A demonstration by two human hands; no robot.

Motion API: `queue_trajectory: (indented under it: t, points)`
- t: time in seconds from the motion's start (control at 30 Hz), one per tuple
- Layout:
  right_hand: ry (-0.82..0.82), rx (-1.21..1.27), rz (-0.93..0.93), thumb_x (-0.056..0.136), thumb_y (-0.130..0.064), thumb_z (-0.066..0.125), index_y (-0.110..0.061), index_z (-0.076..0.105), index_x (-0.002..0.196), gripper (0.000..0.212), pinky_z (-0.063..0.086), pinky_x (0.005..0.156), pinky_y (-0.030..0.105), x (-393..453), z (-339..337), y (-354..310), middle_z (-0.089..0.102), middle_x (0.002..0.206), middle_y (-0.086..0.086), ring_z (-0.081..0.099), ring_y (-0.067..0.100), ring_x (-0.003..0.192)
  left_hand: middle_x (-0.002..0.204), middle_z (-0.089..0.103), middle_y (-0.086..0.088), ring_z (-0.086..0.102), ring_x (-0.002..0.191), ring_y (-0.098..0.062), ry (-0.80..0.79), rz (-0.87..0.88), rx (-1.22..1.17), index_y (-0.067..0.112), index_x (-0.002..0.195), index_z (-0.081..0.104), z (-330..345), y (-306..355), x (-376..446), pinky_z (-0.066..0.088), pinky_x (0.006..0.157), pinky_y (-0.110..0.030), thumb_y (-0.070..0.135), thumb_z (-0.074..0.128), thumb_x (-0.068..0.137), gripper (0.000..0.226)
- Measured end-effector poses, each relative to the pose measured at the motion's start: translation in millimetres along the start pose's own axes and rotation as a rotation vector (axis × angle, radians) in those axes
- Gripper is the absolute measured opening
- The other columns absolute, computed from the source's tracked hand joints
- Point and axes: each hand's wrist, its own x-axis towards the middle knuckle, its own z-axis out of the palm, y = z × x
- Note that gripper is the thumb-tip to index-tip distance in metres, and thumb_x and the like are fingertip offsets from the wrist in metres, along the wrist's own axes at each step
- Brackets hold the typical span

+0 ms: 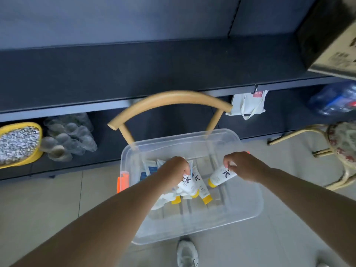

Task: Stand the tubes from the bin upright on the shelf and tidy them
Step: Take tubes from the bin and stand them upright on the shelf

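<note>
1. My left hand [176,170] is curled around a white tube [187,185] with a yellow cap, taken near its crimped end, cap pointing down toward 5 o'clock. It is low in the bin [248,201], just above the tubes that lie there.
2. My right hand [245,165] pinches a second tube [221,176] by its flat tail, cap hanging toward 7 o'clock, clear of the bin floor.
3. These look light and soft-walled. I judge a squeeze mid-body would dent them, so the crimped tail or the shoulder by the cap is the better hold.
4. The glossy plastic could slip in a loose pinch. The broad cap looks like the base to stand them on.
5. The bin is clear plastic with an orange latch [122,180] at 9 o'clock. It sits on a chair [167,99].
6. The rest of the tubes [200,191] in it lie flat, heaped toward the left half. Some have blue print, at 10 o'clock of my left hand. The right half shows bare floor.
7. The shelf [134,70] lies at 12 o'clock beyond the chair back, with no tubes on it that I can see.
</note>
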Motion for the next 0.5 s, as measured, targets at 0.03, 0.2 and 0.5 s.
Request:
queue_trajectory:
  t: [0.03, 0.2, 0.5]
  points:
    - [0.004, 0.027, 0.015, 0.092, -0.01, 0.048, -0.025, 0.056, 0.088, 0.018, 0.038, 0.06, 0.014, -10.9, -12.6, -5.7, 0.059, 0.099, -0.004, 0.05, 0.014, 0.086, 0.115, 0.064, -0.006, 0.059, 0.107, -0.023, 0.01, -0.041, -0.002, 0.013, 0.109, 0.069, -15.9, 0.5, -10.6, 0.047, 0.092, -0.028, -0.001, 0.05, 0.088, 0.032]
    - [0.014, 0.082, 0.03, 0.089, -0.012, 0.053, -0.038, 0.055, 0.069, 0.033, 0.047, 0.069, 0.011, -65.8, -79.2, -42.0, 0.058, 0.095, -0.011, 0.06, 0.01, 0.093, 0.111, 0.066, -0.009, 0.061, 0.104, -0.025, 0.034, -0.157, 0.095, 0.002, 0.106, 0.067, -112.6, 8.8, -75.2, 0.048, 0.089, -0.029, -0.002, 0.048, 0.087, 0.027]
    - [0.345, 0.228, -0.03, 0.089, -0.013, 0.06, -0.013, 0.074, 0.096, 0.015, 0.048, 0.072, 0.021, -164.1, -278.2, -159.8, 0.062, 0.096, -0.002, 0.062, 0.011, 0.083, 0.057, 0.043, 0.001, 0.053, 0.072, -0.022, 0.304, -0.246, 0.147, 0.011, 0.065, 0.061, -319.8, 24.8, -193.8, 0.04, 0.063, -0.026, 0.001, 0.053, 0.085, 0.024]
